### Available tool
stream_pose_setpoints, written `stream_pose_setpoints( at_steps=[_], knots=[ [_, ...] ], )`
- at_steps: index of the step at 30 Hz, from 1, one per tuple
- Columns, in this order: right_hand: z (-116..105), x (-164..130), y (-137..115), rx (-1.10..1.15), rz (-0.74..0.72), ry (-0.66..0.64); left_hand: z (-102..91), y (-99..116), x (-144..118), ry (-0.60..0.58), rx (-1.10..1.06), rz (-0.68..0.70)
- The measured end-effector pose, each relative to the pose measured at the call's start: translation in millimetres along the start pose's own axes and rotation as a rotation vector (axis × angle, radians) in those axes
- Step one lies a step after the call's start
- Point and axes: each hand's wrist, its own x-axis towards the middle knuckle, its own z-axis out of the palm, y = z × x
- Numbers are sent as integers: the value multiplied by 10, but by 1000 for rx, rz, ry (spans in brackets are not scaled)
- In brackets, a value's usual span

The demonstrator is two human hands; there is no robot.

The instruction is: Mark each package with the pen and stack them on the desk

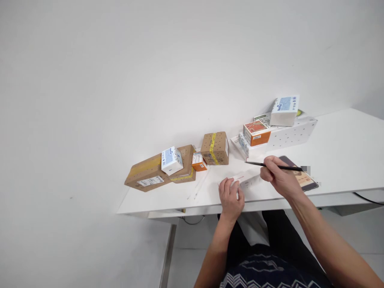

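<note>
Fingers of the right hand [279, 178] are closed around a thin black pen [274, 165], near the front edge of the white desk [345, 160]. Left hand [230, 197] presses with curled fingers on a white paper slip [247, 179] at the same edge. Cardboard boxes [214, 148] stand along the back edge.

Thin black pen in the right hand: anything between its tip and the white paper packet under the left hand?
Nothing visible. The thin black pen, held in the right hand, points left above the flat white paper packet, which the left hand presses on the white table. The small brown cardboard box with yellow tape sits farther back.
</note>
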Motion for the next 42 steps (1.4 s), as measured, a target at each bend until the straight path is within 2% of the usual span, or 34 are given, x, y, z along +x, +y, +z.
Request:
stream_pose_setpoints(
  at_steps=[2,5,7,10,12,19,24,33,42],
  knots=[
    [78,98,113,-87,0,-21,44,-1,8,-38,27,-15],
    [159,249,266,-131,83,-143,91,-7,-7,-59,2,-69],
    [202,326,346,-207,73,-195,113,-14,-22,-55,-37,-105],
    [249,387,440,-407,-67,-136,137,-31,-41,-51,-77,-130],
    [259,399,486,-464,-118,-100,151,-42,-50,-48,-85,-137],
    [214,385,571,-527,-127,-172,192,-61,-77,-49,-69,-150],
    [220,390,596,-572,-146,-209,201,-74,-79,-60,107,-47],
    [222,400,610,-612,-174,-228,228,-47,-47,58,207,13],
    [220,404,620,-600,-200,-222,213,-35,-28,67,231,29]
  ],
)
